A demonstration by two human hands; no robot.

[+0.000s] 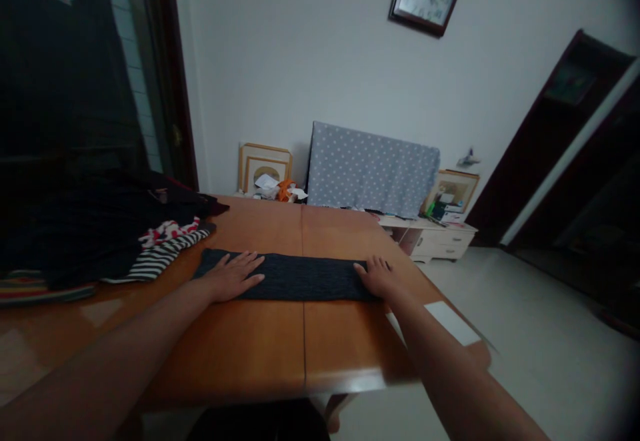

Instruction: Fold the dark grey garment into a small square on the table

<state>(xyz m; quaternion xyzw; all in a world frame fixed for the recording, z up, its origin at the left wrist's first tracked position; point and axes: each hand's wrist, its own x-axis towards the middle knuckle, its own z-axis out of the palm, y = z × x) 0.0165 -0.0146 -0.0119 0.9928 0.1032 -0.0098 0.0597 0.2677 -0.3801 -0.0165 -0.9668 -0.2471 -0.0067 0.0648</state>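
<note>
A dark grey folded garment (300, 276) lies as a long strip across the middle of the wooden table (280, 354). My left hand (231, 276) rests flat on its left end, fingers spread. My right hand (376, 277) lies on its right end, fingers stretched out over the cloth edge. Neither hand grips anything.
A pile of clothes (110, 228), dark pieces above striped and red-white ones, fills the table's left side. A white card (453, 322) lies near the right corner. Beyond the table stand a polka-dot covered object (370, 169), picture frames and a low white cabinet (435, 238).
</note>
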